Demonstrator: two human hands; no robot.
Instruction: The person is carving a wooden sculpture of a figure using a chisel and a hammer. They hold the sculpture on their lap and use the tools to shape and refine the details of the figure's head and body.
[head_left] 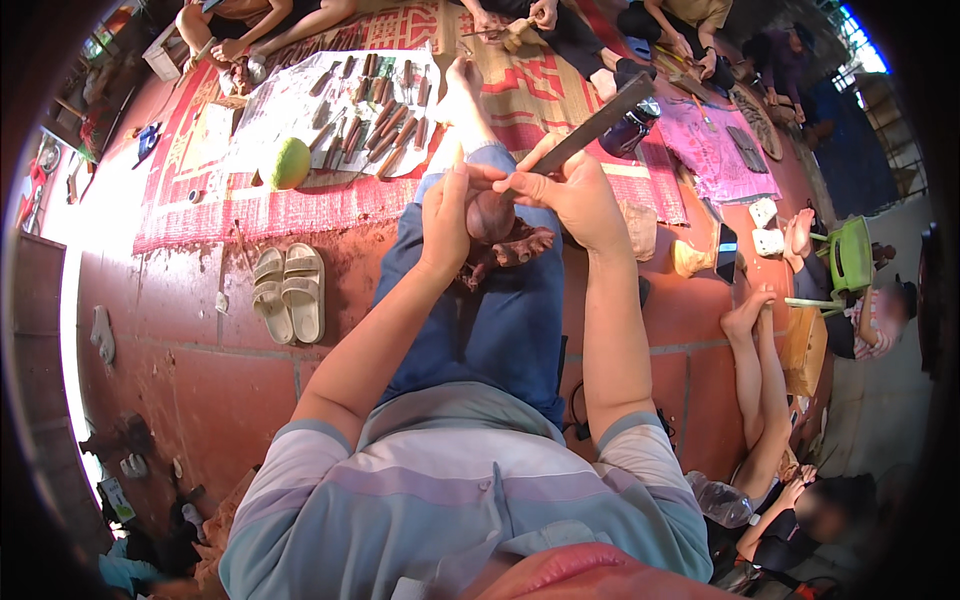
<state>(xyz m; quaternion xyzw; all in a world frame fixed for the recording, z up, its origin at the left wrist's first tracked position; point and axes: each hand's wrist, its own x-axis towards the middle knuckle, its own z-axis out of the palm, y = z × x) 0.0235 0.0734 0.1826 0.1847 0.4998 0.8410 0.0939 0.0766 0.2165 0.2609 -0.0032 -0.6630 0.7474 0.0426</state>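
Brown carving is being steadied by left grip; flat file is being pinched by right grip. Stiffness, fragile edges being presumed; rounded body being favoured for holding.

The left hand partly hides the central brown carving, the right hand the dark tool. Upper right, the edge crops a co-worker; lower right, a head is blurred.

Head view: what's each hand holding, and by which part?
Right hand: dark flat tool, by its lower end. Left hand: brown carving, by its rounded part's left side.
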